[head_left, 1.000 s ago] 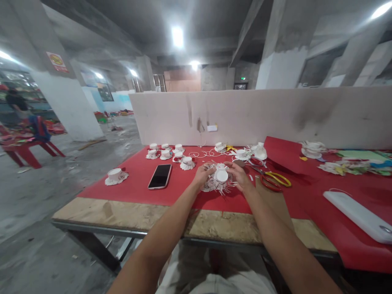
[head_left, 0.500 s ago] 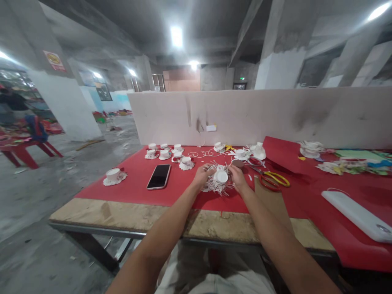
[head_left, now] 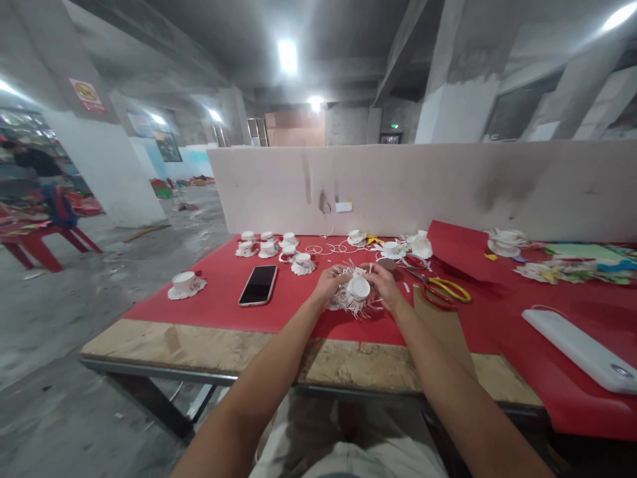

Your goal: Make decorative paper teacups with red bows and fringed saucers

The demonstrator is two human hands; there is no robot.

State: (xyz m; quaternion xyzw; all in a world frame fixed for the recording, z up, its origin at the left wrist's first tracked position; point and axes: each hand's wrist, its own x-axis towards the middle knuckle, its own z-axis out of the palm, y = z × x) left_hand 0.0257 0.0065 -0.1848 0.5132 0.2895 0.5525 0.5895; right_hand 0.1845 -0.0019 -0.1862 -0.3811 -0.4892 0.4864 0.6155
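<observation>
A white paper cup cut into fringed strips (head_left: 358, 290) lies upturned on the red table cover (head_left: 219, 299) in front of me. My left hand (head_left: 327, 282) grips its left side with curled fingers. My right hand (head_left: 385, 284) holds the right side and pinches one of the strips near the top. Both forearms reach out from the bottom of the view.
A black phone (head_left: 258, 285) lies left of the hands. Several finished fringed cups (head_left: 269, 249) stand further back, one alone (head_left: 185, 283) at the left. Red-and-yellow scissors (head_left: 442, 290), brown card (head_left: 442, 325) and a white power bank (head_left: 580, 348) lie right. A white board (head_left: 448, 186) backs the table.
My right hand has shifted slightly up along the cup's edge and now pinches a strip at the top. The left hand stays on the cup.
</observation>
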